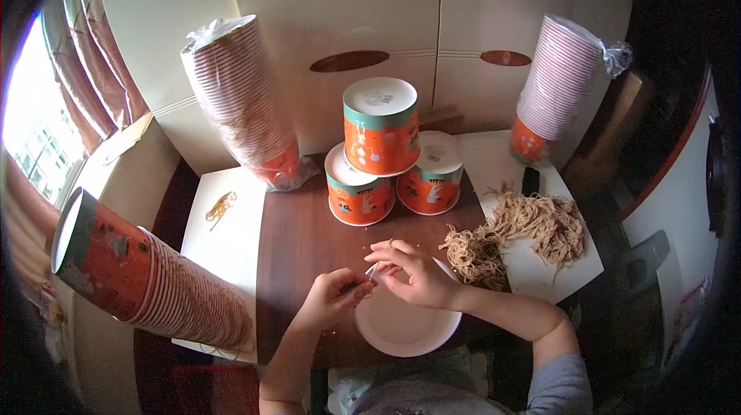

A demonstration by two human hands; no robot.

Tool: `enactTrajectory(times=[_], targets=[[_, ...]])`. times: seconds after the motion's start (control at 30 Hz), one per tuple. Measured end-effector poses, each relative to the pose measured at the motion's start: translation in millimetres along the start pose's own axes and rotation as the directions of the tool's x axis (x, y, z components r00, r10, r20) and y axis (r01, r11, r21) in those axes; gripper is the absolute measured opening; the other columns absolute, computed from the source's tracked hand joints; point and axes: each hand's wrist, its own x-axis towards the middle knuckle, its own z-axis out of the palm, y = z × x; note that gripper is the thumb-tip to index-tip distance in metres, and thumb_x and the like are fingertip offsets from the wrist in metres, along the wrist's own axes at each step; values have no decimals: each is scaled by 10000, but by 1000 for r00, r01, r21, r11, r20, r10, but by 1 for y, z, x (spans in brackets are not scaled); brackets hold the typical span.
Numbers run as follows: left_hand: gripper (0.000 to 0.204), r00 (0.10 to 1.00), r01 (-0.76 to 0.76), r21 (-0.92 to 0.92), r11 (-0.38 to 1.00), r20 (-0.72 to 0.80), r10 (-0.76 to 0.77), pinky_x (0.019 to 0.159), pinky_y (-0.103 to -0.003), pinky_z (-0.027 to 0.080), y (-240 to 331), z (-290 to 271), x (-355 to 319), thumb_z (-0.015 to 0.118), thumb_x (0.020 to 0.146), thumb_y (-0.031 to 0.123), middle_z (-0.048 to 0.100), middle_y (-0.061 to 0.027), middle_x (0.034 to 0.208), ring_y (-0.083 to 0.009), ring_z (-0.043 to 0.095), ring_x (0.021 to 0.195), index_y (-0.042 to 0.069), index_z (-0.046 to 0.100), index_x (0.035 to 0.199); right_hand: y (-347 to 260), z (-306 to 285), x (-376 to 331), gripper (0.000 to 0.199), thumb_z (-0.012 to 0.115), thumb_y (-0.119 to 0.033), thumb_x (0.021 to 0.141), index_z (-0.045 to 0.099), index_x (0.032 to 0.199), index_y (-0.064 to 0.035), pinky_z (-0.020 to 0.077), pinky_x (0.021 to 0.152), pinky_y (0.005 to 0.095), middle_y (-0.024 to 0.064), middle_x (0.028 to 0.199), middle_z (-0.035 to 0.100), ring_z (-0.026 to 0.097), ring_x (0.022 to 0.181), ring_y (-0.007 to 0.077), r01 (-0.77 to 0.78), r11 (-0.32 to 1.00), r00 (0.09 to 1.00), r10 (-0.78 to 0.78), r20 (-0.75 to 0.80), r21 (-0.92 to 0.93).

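Note:
Above the left rim of a round white dish or tub (409, 328), my two hands come together. My left hand (337, 295) is closed in a pinch on a thin white strip (372, 269), too small to make out better. Touching or nearly touching that strip is my right hand (417, 276), fingers bent and its fingertips partly hidden. Beyond my hands, three upside-down orange-and-green paper tubs form a small pyramid: one tub (380, 128) rests on a left tub (360, 193) and a right tub (432, 183).
A heap of tan string-like strands (540, 230) lies on a white board at right; a small tan bundle (221, 210) lies at left. Tall nested tub stacks lean at left front (154, 280), back left (243, 98) and back right (556, 79), the back ones in plastic. Cabinet doors (332, 6) stand behind.

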Motion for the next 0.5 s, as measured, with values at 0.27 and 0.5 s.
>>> enactTrajectory(times=[0.27,0.5], targets=[[234,991,131,-147,980,1,-132,565,-175,368,6,-8,1,517,861,162,544,31,732,-38,446,639,-27,592,977,9,-8,0,430,474,92,718,493,1124,-47,425,849,318,132,1121,520,521,998,245,485,812,855,-518,-19,-324],[447,993,-116,-439,891,-32,113,487,-178,285,9,-2,8,348,916,342,391,58,666,-29,339,569,26,369,1231,7,5,6,269,568,18,742,566,1006,-28,459,765,324,114,982,579,576,879,234,443,805,867,-497,-41,-393]])
